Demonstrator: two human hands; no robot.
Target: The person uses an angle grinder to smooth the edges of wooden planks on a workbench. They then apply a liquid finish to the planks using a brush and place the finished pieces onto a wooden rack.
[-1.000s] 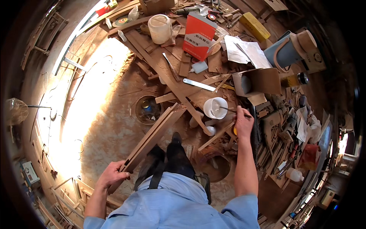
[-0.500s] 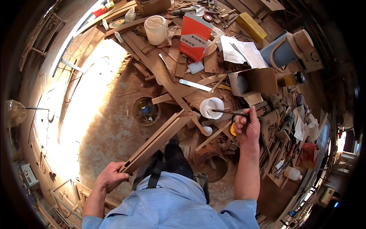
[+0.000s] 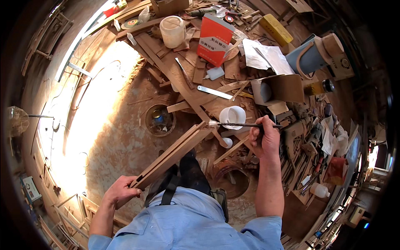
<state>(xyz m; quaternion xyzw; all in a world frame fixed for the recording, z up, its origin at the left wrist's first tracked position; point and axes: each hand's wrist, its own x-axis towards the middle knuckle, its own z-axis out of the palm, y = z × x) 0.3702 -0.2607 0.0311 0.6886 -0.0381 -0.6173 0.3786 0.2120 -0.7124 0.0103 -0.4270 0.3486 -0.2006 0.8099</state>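
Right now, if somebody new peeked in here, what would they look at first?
Probably the big red box standing near the top middle, and the dazzling patch of light on the floor at the left. Then, near the centre, the thin dark brush in the right hand, its pale tip at the upper end of the long wooden piece that the left hand grips.
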